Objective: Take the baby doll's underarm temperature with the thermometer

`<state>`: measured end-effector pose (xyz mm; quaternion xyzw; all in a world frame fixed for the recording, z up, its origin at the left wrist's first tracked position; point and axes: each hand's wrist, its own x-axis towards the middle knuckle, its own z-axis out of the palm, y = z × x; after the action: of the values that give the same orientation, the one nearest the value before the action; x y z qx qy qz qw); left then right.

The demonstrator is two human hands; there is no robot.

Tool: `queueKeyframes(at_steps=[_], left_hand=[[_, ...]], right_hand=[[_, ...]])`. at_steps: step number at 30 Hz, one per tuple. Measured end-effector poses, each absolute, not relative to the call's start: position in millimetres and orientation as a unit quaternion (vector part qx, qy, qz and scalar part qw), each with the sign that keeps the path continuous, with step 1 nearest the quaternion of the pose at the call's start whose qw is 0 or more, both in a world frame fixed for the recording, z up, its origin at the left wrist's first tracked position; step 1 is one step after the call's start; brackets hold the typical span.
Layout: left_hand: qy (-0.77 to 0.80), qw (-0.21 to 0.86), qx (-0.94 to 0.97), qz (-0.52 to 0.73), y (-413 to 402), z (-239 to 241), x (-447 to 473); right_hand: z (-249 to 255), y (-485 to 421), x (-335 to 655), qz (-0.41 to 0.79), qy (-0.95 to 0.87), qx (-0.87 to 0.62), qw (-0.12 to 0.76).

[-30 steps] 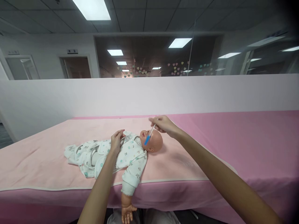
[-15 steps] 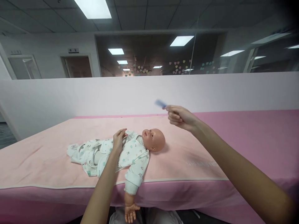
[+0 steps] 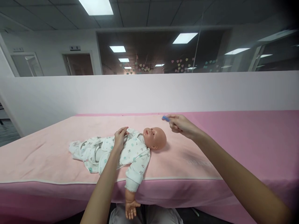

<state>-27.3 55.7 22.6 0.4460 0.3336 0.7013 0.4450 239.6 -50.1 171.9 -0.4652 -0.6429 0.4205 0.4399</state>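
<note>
A baby doll in a white printed outfit lies on its back across a peach mat, its bald head to the right. Its near arm hangs over the front edge, palm showing. My left hand is closed at the doll's chest, fingers curled at the far sleeve; what lies under them is partly hidden. To the right of the doll's head and above it, my right hand pinches a small blue object. Its kind is not clear, as it is small and blurred.
The peach mat covers the left and middle of a pink-covered table. Behind it stands a low white partition, with windows and doors beyond. My legs are below the front edge.
My right hand has come down with the blue object, nearer the level of the doll's head. My left hand stays on the doll; the view has shifted slightly.
</note>
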Motion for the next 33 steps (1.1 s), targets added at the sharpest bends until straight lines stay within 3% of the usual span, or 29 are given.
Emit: queueKeyframes(at_steps=[10, 17, 25, 33], left_hand=[[0.364, 0.414, 0.524, 0.649, 54, 24, -26], [0.363, 0.408, 0.546, 0.636, 52, 25, -25], [0.370, 0.404, 0.545, 0.635, 52, 25, -25], [0.370, 0.408, 0.540, 0.636, 51, 25, -25]], right_hand=[[118, -42, 245, 0.379, -0.615, -0.537, 0.435], [87, -37, 241, 0.243, -0.672, -0.563, 0.414], [63, -37, 248, 0.171, -0.648, -0.607, 0.428], [32, -34, 260, 0.116, -0.646, -0.658, 0.369]])
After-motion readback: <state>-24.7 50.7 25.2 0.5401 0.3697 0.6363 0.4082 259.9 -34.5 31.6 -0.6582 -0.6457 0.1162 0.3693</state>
